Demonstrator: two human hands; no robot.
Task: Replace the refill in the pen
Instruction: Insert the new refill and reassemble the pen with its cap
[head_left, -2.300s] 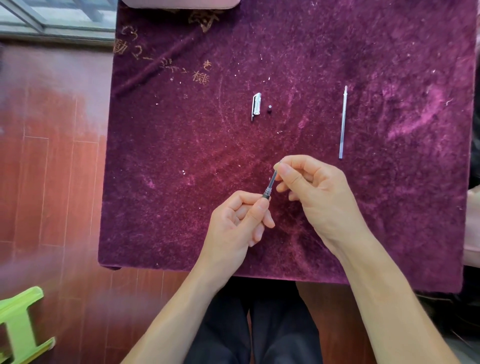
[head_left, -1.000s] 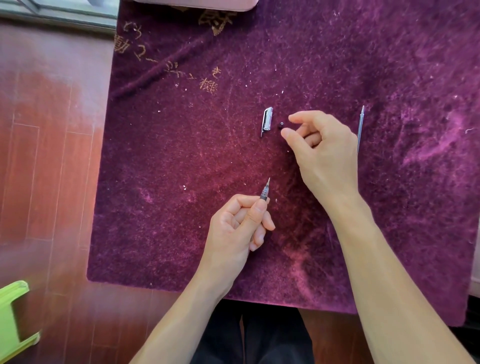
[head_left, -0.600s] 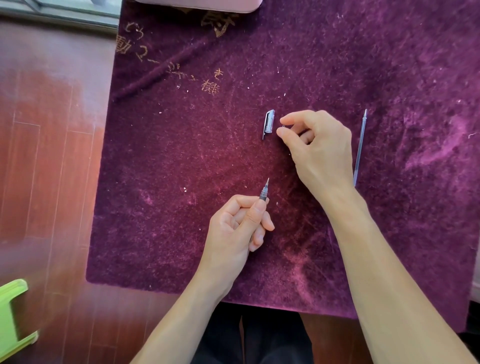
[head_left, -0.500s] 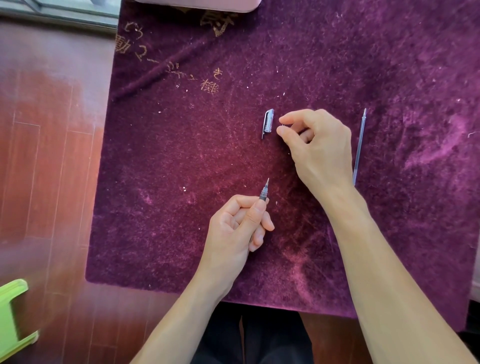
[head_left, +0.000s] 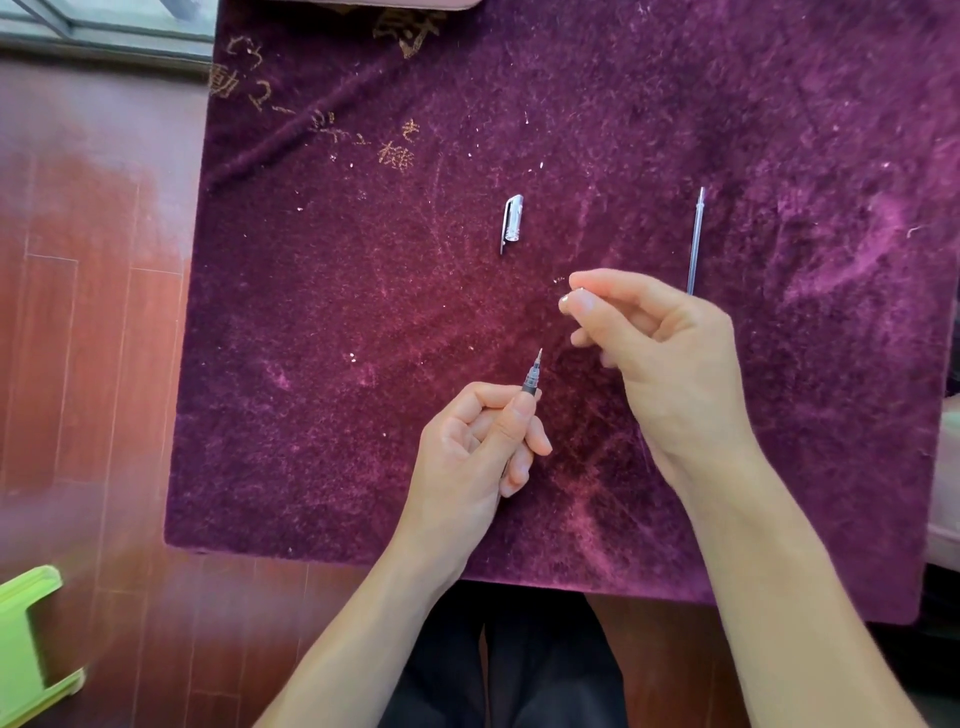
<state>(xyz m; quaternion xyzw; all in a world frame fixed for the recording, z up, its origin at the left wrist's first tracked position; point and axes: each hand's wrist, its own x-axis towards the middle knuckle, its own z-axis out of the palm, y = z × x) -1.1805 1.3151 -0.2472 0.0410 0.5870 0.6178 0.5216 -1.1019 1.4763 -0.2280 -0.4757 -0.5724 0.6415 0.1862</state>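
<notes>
My left hand (head_left: 478, 441) grips the pen (head_left: 532, 376) upright, its pointed tip sticking out above my fingers; most of the barrel is hidden in my fist. My right hand (head_left: 660, 364) hovers up and to the right of the tip, thumb and forefinger pinched on a tiny dark part (head_left: 563, 300) that is barely visible. A thin clear refill (head_left: 696, 239) lies on the cloth at the right, its lower end behind my right hand. The clear pen cap (head_left: 511, 222) with a clip lies above the middle.
A purple velvet cloth (head_left: 363, 312) with gold characters covers the table. Red wooden floor lies to the left, with a green plastic stool (head_left: 31, 644) at the lower left. My dark trousers show below the table's front edge.
My right hand went to the small dark part beside the cap, pinched it, and has drawn back toward the pen tip. That part no longer lies on the cloth. My left hand held still.
</notes>
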